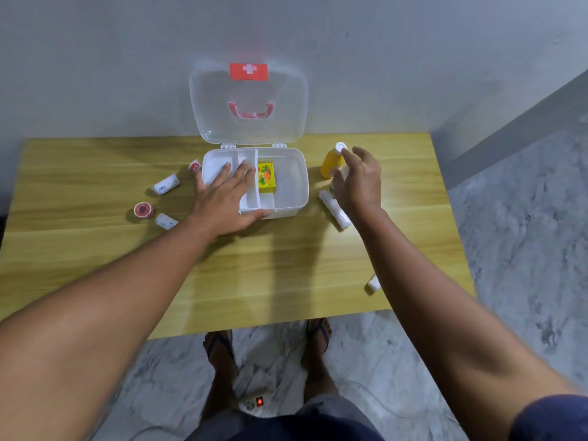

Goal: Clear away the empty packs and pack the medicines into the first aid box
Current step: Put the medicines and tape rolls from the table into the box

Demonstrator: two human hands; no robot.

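A white first aid box (286,186) stands open near the far edge of a wooden table (254,265), its clear lid (248,122) tilted up against the wall with a red cross label at the top and a pink handle below it. Inside the box a white tray with dividers (251,192) fills the left part, and a yellow carton (266,177) sits just right of the tray's divider.

The left hand (222,202) lies flat and spread over the tray, palm down, fingers (237,173) extended across the compartments and the thumb along the box's near rim. It closes on nothing; it only presses or rests on the tray and box.

The right hand (358,179) hovers to the right of the box with its fingers loosely parted and curved. One fingertip is at or just beside the white cap of an orange bottle (331,163) standing upright; whether it truly touches cannot be told. The hand grasps nothing.

Below that hand a white roll (335,210) lies on the table, partly hidden by the wrist. Another small white roll (374,283) lies near the table's right front edge. Left of the box are two white rolls (166,184) (165,220), a red-ended tape roll (143,210) and another red-and-white roll (195,166) just beside the box's corner.
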